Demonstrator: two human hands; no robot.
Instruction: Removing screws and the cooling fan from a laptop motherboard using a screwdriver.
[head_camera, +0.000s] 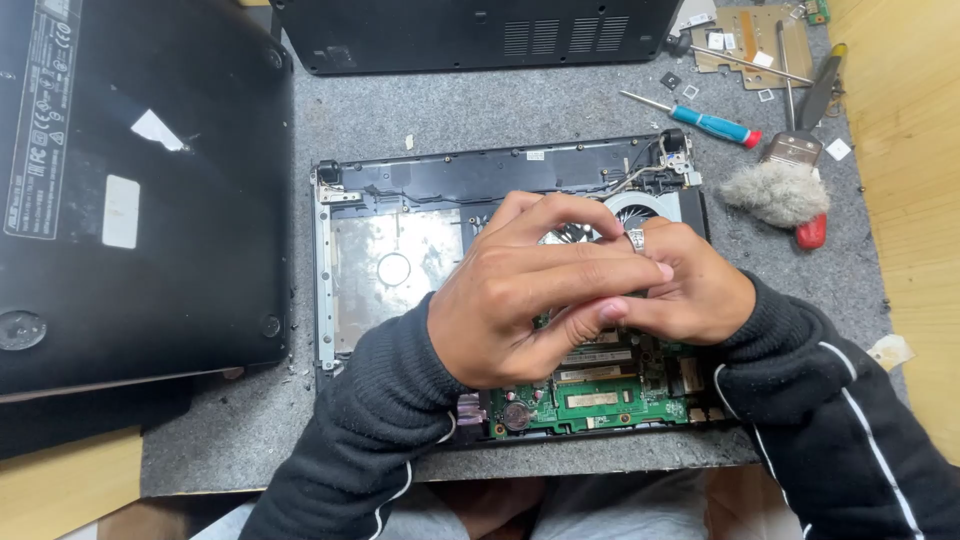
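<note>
While both hands meet at the centre of the frame, the left hand (520, 300) lays its fingers across the right hand (690, 290), and the fingertips of the two pinch together over something too small and too hidden to make out; I cannot tell what, if anything, they clamp on. A ring (636, 240) sits on a right-hand finger.

Directly below the hands lies the opened laptop (400, 260), its back cover off. A round fan (640, 210) shows just above the knuckles, and the green circuit board (590, 400) runs along the lower edge of the case, near the dark sleeves.

The laptop rests on a grey mat (350, 120). A free strip of mat runs above the case, and a wider bare patch sits at the right edge. Beyond the upper right corner of the case lie a blue-handled screwdriver (700, 120) and a fluffy brush (780, 190) with a red handle. A second black laptop (140, 190) fills the upper left, its edge close to the open case, and a third black case (470, 30) lines the top of the frame.
</note>
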